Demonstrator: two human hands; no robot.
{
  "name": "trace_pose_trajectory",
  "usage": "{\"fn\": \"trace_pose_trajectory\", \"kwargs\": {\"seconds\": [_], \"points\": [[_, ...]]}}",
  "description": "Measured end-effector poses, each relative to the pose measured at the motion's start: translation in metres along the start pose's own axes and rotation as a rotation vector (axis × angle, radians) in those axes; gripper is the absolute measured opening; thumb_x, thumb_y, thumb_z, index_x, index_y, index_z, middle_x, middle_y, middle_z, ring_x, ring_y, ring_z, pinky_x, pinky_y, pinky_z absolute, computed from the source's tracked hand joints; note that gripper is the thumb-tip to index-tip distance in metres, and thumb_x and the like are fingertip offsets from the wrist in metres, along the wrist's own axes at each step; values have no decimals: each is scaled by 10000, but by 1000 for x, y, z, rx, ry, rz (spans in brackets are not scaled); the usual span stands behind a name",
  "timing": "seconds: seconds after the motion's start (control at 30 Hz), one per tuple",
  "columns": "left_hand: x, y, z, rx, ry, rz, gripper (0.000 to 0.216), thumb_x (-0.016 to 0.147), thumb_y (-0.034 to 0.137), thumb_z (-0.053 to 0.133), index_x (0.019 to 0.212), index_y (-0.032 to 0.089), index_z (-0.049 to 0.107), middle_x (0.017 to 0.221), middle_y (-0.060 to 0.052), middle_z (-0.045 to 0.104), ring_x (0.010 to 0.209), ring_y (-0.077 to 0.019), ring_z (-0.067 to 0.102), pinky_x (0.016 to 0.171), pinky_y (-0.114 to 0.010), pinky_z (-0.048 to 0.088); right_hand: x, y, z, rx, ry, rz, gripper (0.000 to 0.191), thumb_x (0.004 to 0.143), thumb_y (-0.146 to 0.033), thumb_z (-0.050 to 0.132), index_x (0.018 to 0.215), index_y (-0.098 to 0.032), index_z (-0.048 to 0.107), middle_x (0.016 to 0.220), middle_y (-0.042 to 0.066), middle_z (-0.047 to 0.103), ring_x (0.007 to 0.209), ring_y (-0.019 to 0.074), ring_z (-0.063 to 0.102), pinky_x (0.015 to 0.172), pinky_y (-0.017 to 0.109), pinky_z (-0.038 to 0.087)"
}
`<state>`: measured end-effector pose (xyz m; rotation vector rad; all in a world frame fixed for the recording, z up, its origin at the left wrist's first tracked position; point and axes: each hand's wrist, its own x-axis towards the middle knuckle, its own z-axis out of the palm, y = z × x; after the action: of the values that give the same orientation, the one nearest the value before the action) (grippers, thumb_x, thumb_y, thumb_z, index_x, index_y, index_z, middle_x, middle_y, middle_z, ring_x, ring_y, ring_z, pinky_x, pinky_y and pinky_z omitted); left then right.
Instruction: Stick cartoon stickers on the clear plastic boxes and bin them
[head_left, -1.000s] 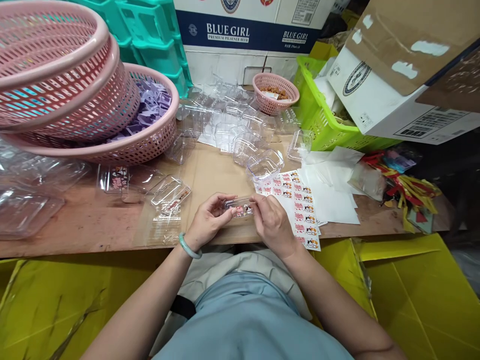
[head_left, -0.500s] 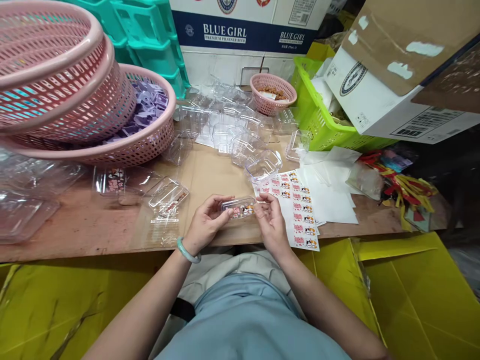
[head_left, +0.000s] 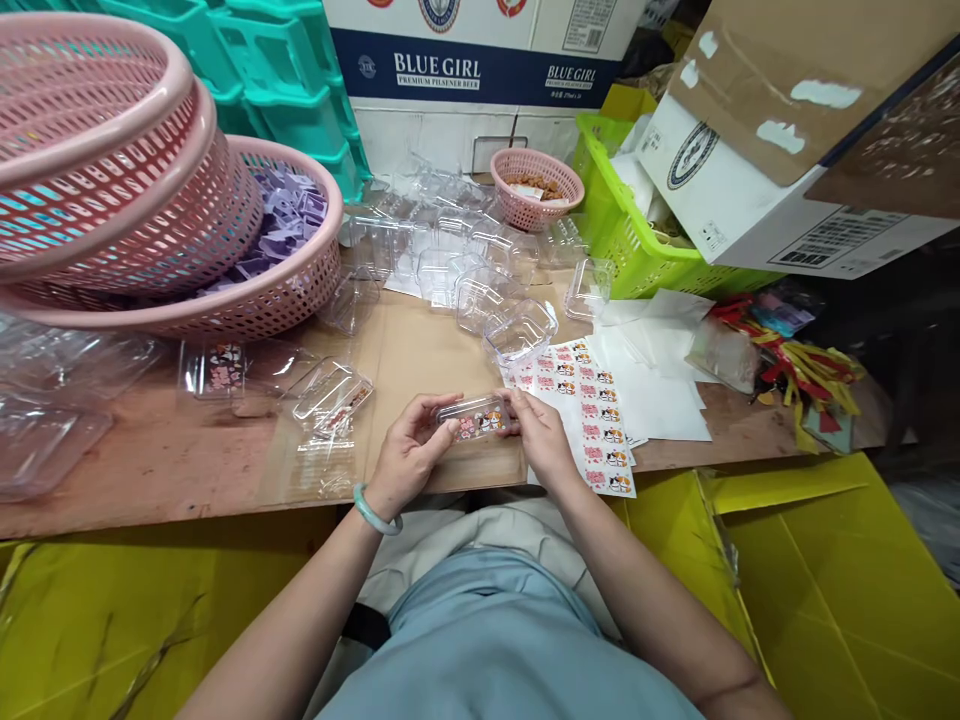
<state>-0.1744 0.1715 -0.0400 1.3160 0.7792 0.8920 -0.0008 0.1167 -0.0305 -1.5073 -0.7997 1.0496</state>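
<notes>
Between both hands, just above the table's front part, is a small clear plastic box (head_left: 474, 415) with a cat sticker on the side facing me. My left hand (head_left: 415, 447) grips its left end, thumb across the front. At the right end, my right hand (head_left: 541, 432) pinches the box between thumb and fingers. A sheet of cat stickers (head_left: 592, 430) lies right beside my right hand, partly under white paper. Left of my hands, a clear box (head_left: 332, 397) with a sticker rests on the cardboard mat (head_left: 409, 345).
Several clear boxes (head_left: 517, 325) are heaped farther back. Pink baskets (head_left: 300, 285) stand at the left, one holding purple pieces. A small pink basket (head_left: 536, 190), a lime-green crate (head_left: 630, 240) and a tilted carton (head_left: 750, 200) stand behind. Ribbons (head_left: 802, 370) lie at the right.
My right hand has shifted slightly, its fingers now closer together at the box's right end. The box stays between both hands. The whole view has moved a little.
</notes>
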Motion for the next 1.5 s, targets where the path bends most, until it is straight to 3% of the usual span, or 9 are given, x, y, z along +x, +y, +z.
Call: {"fn": "trace_pose_trajectory", "kwargs": {"seconds": [0.17, 0.33, 0.4, 0.6, 0.87, 1.1, 1.23, 1.33, 1.5], "points": [[0, -2, -1, -9, -3, 11, 289, 857, 327, 646, 1104, 184, 603, 1199, -99, 657, 1081, -194, 627, 958, -350, 497, -6, 1, -4, 128, -49, 43, 523, 887, -627, 477, 1132, -222, 699, 1223, 81, 662, 1108, 239, 606, 791, 337, 574], [-4, -5, -2, -36, 10, 20, 304, 863, 310, 640, 1138, 190, 592, 1249, -104, 637, 1127, -200, 610, 980, -355, 487, -12, -3, -7, 204, -86, 39, 401, 892, -532, 545, 1115, -233, 691, 1206, 75, 673, 1124, 237, 609, 873, 367, 544], [-6, -6, 0, -40, 39, 32, 306, 857, 300, 648, 1139, 194, 591, 1259, -103, 633, 1119, -193, 616, 971, -346, 496, -15, -4, -7, 140, -43, -20, 347, 898, -475, 560, 1118, -234, 680, 1188, 71, 672, 1113, 231, 610, 896, 377, 535], [-10, -8, 11, -80, 133, 84, 288, 828, 287, 684, 1090, 206, 593, 1246, -100, 636, 1138, -202, 620, 956, -363, 525, -36, -5, -4, -325, 257, -379, 215, 913, -324, 573, 1066, -216, 678, 1070, 73, 612, 1029, 196, 588, 905, 359, 502], [-21, -13, 32, 15, 285, 159, 306, 826, 251, 691, 1111, 208, 587, 1281, -105, 598, 1266, -205, 540, 1071, -383, 450, -53, 6, 3, -572, 239, -516, 415, 914, -241, 576, 1327, -244, 543, 1124, 85, 570, 1086, 210, 554, 983, 409, 466], [-28, -14, 40, 80, 286, 167, 326, 840, 260, 675, 1148, 221, 573, 1324, -107, 562, 1302, -220, 505, 1088, -418, 427, -52, 3, 5, -546, 257, -505, 323, 917, -245, 570, 1238, -255, 607, 1094, 96, 603, 1067, 229, 573, 961, 426, 480], [-25, -10, 34, 60, 295, 122, 336, 820, 327, 691, 1114, 207, 583, 1294, -114, 589, 1262, -234, 540, 1053, -412, 457, -48, -4, 1, -520, 217, -530, 211, 915, -216, 567, 1104, -254, 653, 1024, 81, 639, 1024, 225, 594, 928, 420, 497], [-17, 0, 22, 22, 248, 8, 343, 818, 394, 679, 1077, 180, 612, 1157, -108, 672, 1106, -224, 632, 968, -383, 511, -36, -13, -14, -590, 177, -650, 230, 895, -187, 588, 1107, -255, 646, 1029, 83, 645, 1010, 229, 599, 906, 424, 502], [-2, 14, 5, 7, 106, -171, 433, 761, 469, 711, 1054, 155, 658, 999, -89, 719, 846, -192, 669, 753, -331, 566, -11, -27, -41, -663, -251, -805, 209, 885, -173, 612, 1081, -220, 665, 1036, 94, 663, 975, 201, 629, 870, 368, 535]]}}
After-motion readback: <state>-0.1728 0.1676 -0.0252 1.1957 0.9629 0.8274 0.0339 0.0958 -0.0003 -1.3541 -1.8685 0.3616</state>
